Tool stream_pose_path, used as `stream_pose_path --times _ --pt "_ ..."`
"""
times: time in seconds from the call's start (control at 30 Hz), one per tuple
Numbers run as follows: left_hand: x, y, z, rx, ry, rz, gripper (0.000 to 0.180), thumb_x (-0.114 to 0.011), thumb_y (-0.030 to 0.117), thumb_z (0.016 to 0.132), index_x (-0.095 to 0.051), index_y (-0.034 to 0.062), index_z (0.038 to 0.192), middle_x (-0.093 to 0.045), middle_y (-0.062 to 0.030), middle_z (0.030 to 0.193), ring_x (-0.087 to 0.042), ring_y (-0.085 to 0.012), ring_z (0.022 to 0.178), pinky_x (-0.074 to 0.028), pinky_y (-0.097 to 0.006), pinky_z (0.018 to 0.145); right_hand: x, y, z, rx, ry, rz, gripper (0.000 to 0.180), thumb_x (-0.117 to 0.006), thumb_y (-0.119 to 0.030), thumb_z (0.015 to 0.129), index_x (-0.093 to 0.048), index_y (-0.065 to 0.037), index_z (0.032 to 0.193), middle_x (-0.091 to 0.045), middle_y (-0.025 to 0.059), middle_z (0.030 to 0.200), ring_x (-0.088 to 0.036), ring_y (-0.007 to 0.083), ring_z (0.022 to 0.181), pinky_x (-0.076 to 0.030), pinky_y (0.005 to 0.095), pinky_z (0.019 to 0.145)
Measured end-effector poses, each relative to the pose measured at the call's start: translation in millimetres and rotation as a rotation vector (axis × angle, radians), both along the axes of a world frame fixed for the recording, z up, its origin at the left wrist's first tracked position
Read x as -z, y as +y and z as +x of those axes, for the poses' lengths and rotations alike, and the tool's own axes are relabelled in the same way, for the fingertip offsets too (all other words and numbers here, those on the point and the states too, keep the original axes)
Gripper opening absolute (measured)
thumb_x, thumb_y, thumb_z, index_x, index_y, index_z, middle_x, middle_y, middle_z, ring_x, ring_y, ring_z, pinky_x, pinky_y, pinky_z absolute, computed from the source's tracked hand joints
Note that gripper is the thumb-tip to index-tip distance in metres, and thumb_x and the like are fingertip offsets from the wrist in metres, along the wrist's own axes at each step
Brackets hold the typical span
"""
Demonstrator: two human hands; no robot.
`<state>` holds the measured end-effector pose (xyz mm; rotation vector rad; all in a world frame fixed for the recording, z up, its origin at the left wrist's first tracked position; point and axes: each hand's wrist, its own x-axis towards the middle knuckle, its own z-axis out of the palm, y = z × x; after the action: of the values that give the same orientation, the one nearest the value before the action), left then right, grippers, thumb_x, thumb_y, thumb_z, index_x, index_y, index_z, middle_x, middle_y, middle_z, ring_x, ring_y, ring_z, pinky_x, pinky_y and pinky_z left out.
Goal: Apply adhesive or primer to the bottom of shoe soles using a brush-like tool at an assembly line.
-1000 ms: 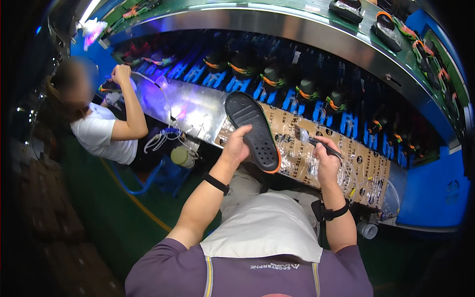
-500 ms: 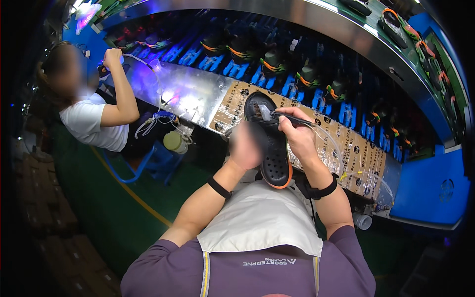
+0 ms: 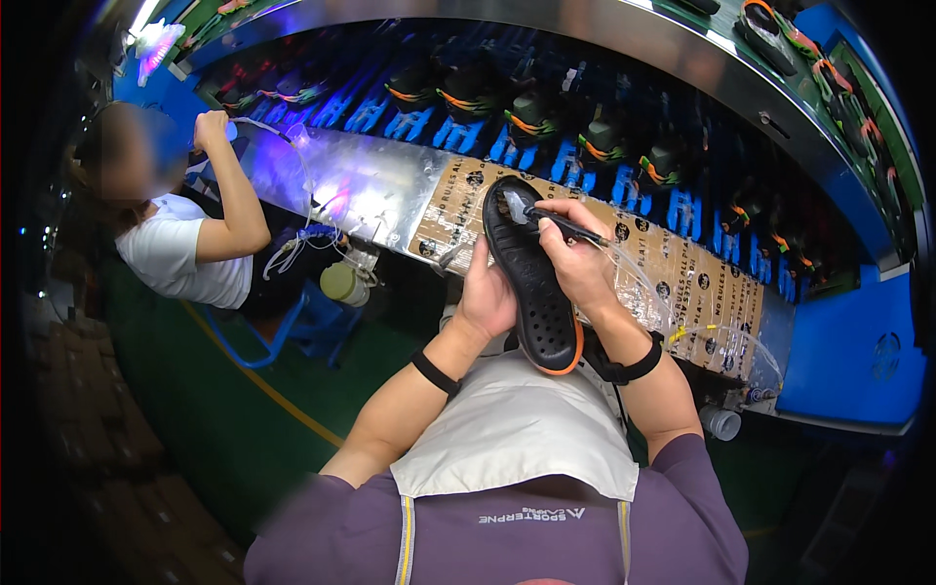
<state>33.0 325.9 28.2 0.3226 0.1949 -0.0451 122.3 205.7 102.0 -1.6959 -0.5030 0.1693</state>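
A black shoe sole [image 3: 538, 292] with an orange rim at its near end and rows of holes there lies tilted in front of me. My left hand [image 3: 486, 297] holds it from the left, thumb along its edge and the other fingers partly hidden. Closed around a black-handled brush [image 3: 577, 228], my right hand [image 3: 582, 263] is over the sole's right side. The brush's pale tip [image 3: 517, 207] touches the inner face near the far end. A clear tube [image 3: 645, 265] trails from the handle to the right.
Cardboard [image 3: 707, 292] under shiny film covers part of the metal bench [image 3: 385, 171]. Behind it, shoe uppers [image 3: 529, 119] sit above blue supports [image 3: 463, 136]. At left, a co-worker [image 3: 200, 234] raises one hand to a hose, near a pale tub [image 3: 343, 284]. A blue panel [image 3: 848, 341] stands right.
The brush tip has shifted slightly left on the sole's far end. My left thumb now shows along the sole's edge. The sole remains in nearly the same place.
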Motion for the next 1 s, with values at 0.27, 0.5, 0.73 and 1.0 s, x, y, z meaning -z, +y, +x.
stream_pose_path --times 0.27,0.5,0.73,1.0 --pt "14.8 17.6 11.7 -0.08 -0.071 0.205 0.086 -0.014 0.07 0.107 -0.046 0.0047 0.154 -0.057 -0.0182 0.148 -0.055 -0.0326 0.138 -0.042 -0.048 0.119 -19.7 -27.3 -23.2 -0.181 -0.13 -0.153 0.021 -0.073 -0.011 0.088 -0.075 -0.003 0.107 -0.073 0.0208 0.084 -0.075 0.0312 0.076 -0.057 0.0374 0.072" --pt "2.5 23.8 12.8 -0.02 -0.068 0.146 0.086 -0.015 0.07 0.107 -0.049 0.0053 0.152 -0.059 -0.017 0.146 -0.056 -0.0323 0.137 -0.041 -0.049 0.12 -58.7 -53.2 -2.7 -0.428 -0.071 -0.266 0.025 -0.075 -0.015 0.088 -0.078 -0.003 0.11 -0.078 0.0186 0.096 -0.077 0.0266 0.086 -0.059 0.0354 0.082" --pt "-6.7 1.9 5.1 -0.093 -0.011 0.179 0.086 -0.026 0.074 0.105 -0.046 0.0075 0.156 -0.055 -0.0157 0.153 -0.054 -0.0298 0.14 -0.043 -0.046 0.119 -28.8 -13.8 -1.1 -0.257 -0.421 -0.012 0.028 -0.074 -0.007 0.091 -0.076 0.0 0.118 -0.077 0.0164 0.1 -0.074 0.0247 0.086 -0.057 0.0327 0.078" --pt "-7.2 13.5 2.1 -0.064 -0.081 0.086 0.079 -0.027 0.07 0.106 -0.055 0.0096 0.149 -0.062 -0.0141 0.145 -0.061 -0.0301 0.132 -0.046 -0.048 0.115 -32.8 -21.6 6.1 -0.277 -0.545 -0.021 0.026 -0.077 -0.005 0.086 -0.077 -0.003 0.112 -0.077 0.014 0.099 -0.075 0.026 0.087 -0.059 0.0352 0.079"
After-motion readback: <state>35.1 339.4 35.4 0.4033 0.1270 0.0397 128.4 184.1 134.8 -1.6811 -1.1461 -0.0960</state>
